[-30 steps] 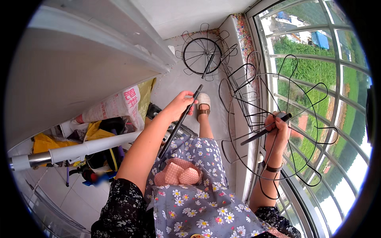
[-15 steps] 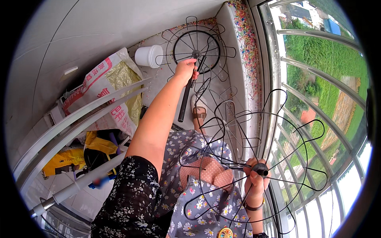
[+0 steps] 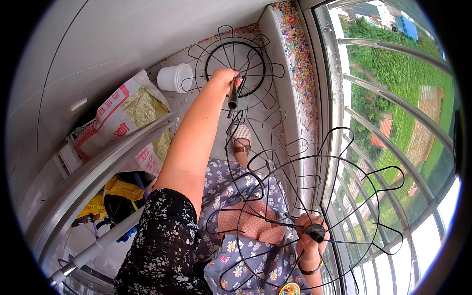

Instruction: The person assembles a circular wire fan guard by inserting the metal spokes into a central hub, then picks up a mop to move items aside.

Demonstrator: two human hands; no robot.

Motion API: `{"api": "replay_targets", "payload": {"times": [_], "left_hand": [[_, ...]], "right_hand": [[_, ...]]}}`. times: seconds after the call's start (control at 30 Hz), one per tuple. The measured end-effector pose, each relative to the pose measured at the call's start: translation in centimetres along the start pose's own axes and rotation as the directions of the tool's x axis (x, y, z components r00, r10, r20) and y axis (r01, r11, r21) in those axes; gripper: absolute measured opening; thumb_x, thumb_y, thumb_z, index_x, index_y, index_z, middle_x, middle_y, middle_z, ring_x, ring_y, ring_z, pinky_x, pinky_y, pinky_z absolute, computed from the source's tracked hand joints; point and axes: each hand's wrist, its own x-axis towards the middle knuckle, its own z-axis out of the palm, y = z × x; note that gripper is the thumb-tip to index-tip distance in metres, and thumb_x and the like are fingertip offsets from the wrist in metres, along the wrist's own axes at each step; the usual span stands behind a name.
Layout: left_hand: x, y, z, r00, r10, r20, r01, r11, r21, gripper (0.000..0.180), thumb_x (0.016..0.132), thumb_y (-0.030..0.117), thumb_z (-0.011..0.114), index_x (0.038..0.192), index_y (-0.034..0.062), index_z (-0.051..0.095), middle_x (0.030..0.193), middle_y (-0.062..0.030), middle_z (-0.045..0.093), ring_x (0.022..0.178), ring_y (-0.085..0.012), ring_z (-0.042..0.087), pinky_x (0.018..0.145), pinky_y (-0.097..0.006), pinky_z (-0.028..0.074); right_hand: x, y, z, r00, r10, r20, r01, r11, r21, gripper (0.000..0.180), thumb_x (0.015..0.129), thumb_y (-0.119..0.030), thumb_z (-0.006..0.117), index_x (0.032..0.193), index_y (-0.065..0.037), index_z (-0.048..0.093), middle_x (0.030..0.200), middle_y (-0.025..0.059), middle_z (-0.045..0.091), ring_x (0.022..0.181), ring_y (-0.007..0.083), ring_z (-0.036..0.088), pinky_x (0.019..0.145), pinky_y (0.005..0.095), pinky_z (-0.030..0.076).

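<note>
My left hand [image 3: 226, 78] reaches far forward, its fingers closed around a black tube [image 3: 233, 101] whose open end faces up toward me. Beneath that hand, a round black wire rack [image 3: 263, 64] with looped arms and a ring stands on the floor; the hand and tube partly hide its centre. At the lower right, my right hand [image 3: 309, 243] grips the black hub of a second looped wire rack [image 3: 376, 206]. This rack spreads in front of my lap, and some of its wires overlap my clothing.
A white bucket [image 3: 174, 78] stands beside the floor rack. Left of it are a printed woven sack [image 3: 115, 110] and metal rails [image 3: 113, 142]. A ledge with colourful speckles [image 3: 295, 59] and a barred window [image 3: 393, 88] run along the right. My foot [image 3: 241, 135] is on the floor.
The tube in my left hand has swung from hanging slantwise to pointing its end up at me. My right hand and its wire rack have shifted slightly lower and left.
</note>
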Motion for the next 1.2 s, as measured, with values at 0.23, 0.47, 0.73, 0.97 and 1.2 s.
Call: {"api": "replay_targets", "payload": {"times": [0.23, 0.47, 0.73, 0.97, 1.2], "left_hand": [[-3.8, 0.1, -1.5, 0.984, 0.151, 0.092, -0.153, 0.988, 0.016, 0.035, 0.091, 0.021, 0.041, 0.116, -0.0018, 0.037, 0.108, -0.0259, 0.049, 0.082, -0.0305, 0.060, 0.067, -0.037, 0.053], [-7.9, -11.4, -8.2, 0.937, 0.242, 0.253, -0.262, 0.964, 0.049, 0.035, 0.088, 0.025, 0.047, 0.120, 0.0098, 0.045, 0.107, -0.0028, 0.053, 0.089, -0.0152, 0.053, 0.075, -0.030, 0.044], [-16.8, -13.9, -5.5, 0.762, 0.427, 0.488, -0.404, 0.901, -0.157, 0.040, 0.092, 0.023, 0.041, 0.128, 0.0070, 0.035, 0.121, -0.0056, 0.046, 0.100, -0.0191, 0.050, 0.081, -0.032, 0.042], [-24.5, -11.8, -3.2, 0.325, 0.545, 0.773, -0.168, 0.837, -0.520, 0.064, 0.085, 0.048, 0.046, 0.134, 0.0109, 0.027, 0.131, -0.0140, 0.038, 0.108, -0.0291, 0.049, 0.087, -0.038, 0.041], [-24.5, -9.9, -6.5, 0.447, 0.619, 0.645, -0.273, 0.781, -0.561, 0.059, 0.083, 0.017, 0.053, 0.134, 0.0127, 0.025, 0.122, -0.0146, 0.045, 0.096, -0.0311, 0.056, 0.076, -0.039, 0.050]], "right_hand": [[0.7, 0.1, -1.2, 0.994, -0.101, 0.031, 0.101, 0.995, -0.019, 0.032, 0.072, -0.030, 0.066, 0.069, -0.004, 0.046, 0.063, 0.0064, 0.048, 0.056, 0.0134, 0.039, 0.050, 0.0265, 0.029], [1.1, -1.3, -0.7, 0.978, -0.195, 0.072, 0.186, 0.976, 0.113, 0.027, 0.070, -0.019, 0.065, 0.065, -0.005, 0.043, 0.058, 0.0048, 0.045, 0.053, 0.0133, 0.037, 0.047, 0.0250, 0.027], [-0.3, -1.3, -1.5, 0.915, -0.404, 0.001, 0.404, 0.915, 0.023, 0.027, 0.068, -0.019, 0.067, 0.067, -0.005, 0.043, 0.062, 0.0033, 0.041, 0.055, 0.0133, 0.038, 0.047, 0.0241, 0.028], [-0.4, -2.3, 0.1, 0.767, -0.586, 0.262, 0.642, 0.702, -0.308, 0.032, 0.074, -0.030, 0.062, 0.069, -0.004, 0.045, 0.059, 0.0076, 0.046, 0.050, 0.0180, 0.043, 0.045, 0.0277, 0.032], [3.6, -1.3, 3.0, 0.378, -0.634, 0.675, 0.924, 0.304, -0.231, 0.014, 0.068, -0.011, 0.056, 0.073, -0.001, 0.047, 0.061, 0.0092, 0.048, 0.051, 0.0235, 0.048, 0.045, 0.0318, 0.038]]}}
